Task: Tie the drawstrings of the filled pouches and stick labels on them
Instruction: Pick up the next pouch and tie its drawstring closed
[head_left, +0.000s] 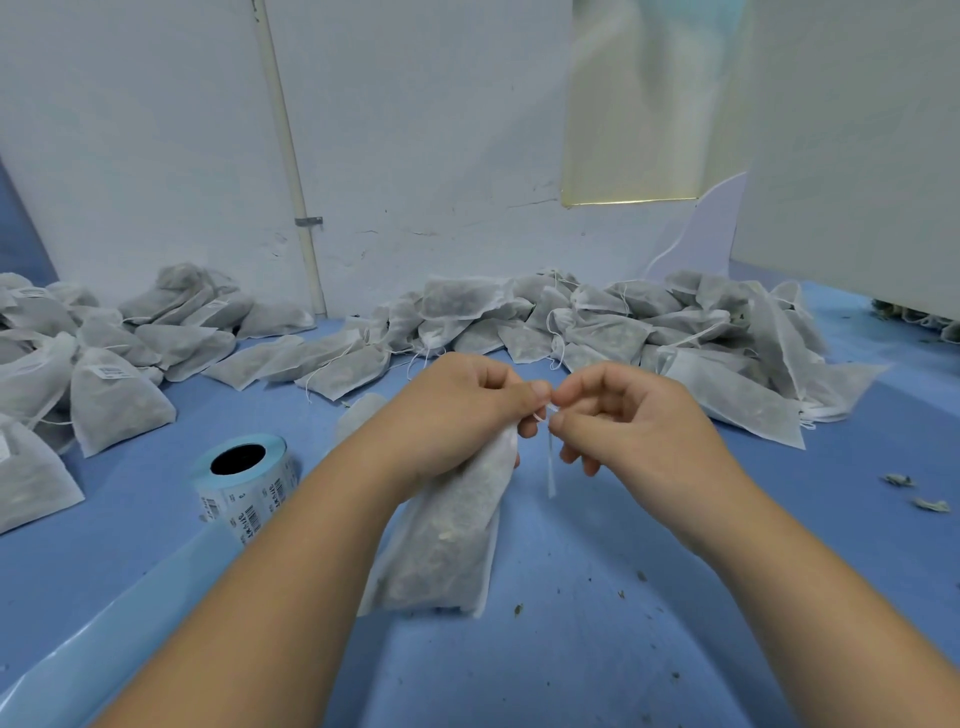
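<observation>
A white mesh pouch (441, 545) filled with dark dried material hangs in front of me above the blue table (597, 623). My left hand (457, 410) grips its gathered neck. My right hand (623, 421) pinches the thin white drawstring (550, 467) right beside the left fingertips; one loose end dangles below. A roll of barcode labels (244, 483) on blue backing lies at the left, with its strip trailing toward the near left edge.
A heap of filled pouches (649, 332) with loose strings covers the back middle and right. Labelled, tied pouches (114, 395) are piled at the left. Dried crumbs (914, 493) lie at the right. A white wall stands behind.
</observation>
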